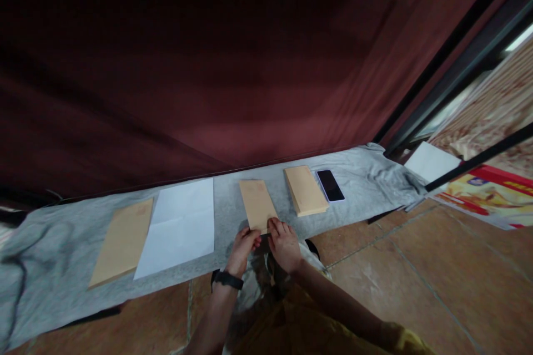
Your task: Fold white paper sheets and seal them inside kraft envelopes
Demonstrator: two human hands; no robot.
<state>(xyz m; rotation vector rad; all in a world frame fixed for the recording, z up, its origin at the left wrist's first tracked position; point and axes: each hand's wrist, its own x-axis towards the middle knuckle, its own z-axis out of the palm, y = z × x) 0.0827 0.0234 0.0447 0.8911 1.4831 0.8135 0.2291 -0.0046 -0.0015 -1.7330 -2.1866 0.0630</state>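
Observation:
A tan paper envelope (258,202) lies in front of me on a grey cloth, its near end between my two hands. My left hand (244,247) pinches the near left corner, thumb on top. At the near right corner, my right hand (283,241) has its bent fingers closed on the edge. To the right of this envelope is a stack of tan envelopes (306,188). White paper sheets (181,222) with a crease lie to the left, beside more tan envelopes (122,241).
The grey cloth (353,169) covers a narrow bench or table. A dark-screened phone (330,185) rests right of the stack. Behind hangs a dark red curtain (250,94). A red and yellow printed box (491,194) stands on the tiled floor (383,272) at the right.

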